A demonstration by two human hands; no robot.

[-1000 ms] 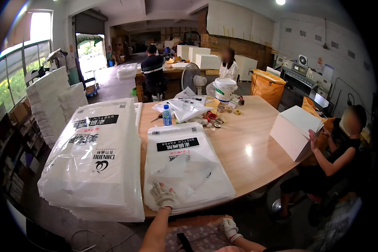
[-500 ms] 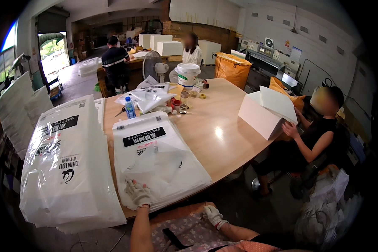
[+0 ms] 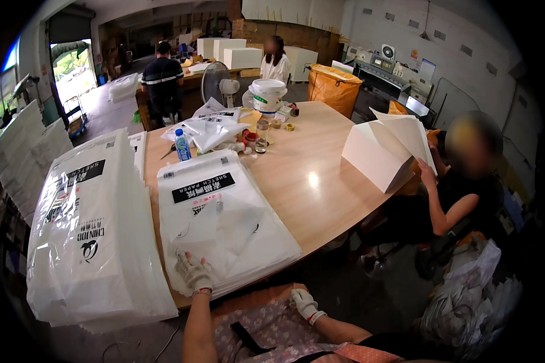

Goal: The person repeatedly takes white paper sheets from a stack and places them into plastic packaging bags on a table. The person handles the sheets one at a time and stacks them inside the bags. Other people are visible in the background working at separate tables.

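Observation:
My left hand (image 3: 194,271), in a white glove with bare fingertips, lies with fingers spread on the near left corner of a stack of printed plastic bags (image 3: 248,209). The bags are whitish and see-through with a black label band; the upper layer is creased. Lower down, my right hand (image 3: 305,304), gloved as well, is by my lap, off the table. Its fingers are curled at the edge of a brown sheet-like piece (image 3: 254,298) above my flowered apron (image 3: 269,327); what they hold, if anything, is hidden.
A second bag stack (image 3: 88,236) hangs over the table's left edge. Farther back stand a water bottle (image 3: 182,145), a glass (image 3: 261,136), tape rolls (image 3: 290,127), a white bucket (image 3: 268,97) and a fan (image 3: 217,85). At right, a seated person handles large white sheets (image 3: 378,154).
The seated person at right has lifted and spread the white sheets, moving a hand higher. The view has shifted slightly. My hands stay in nearly the same places.

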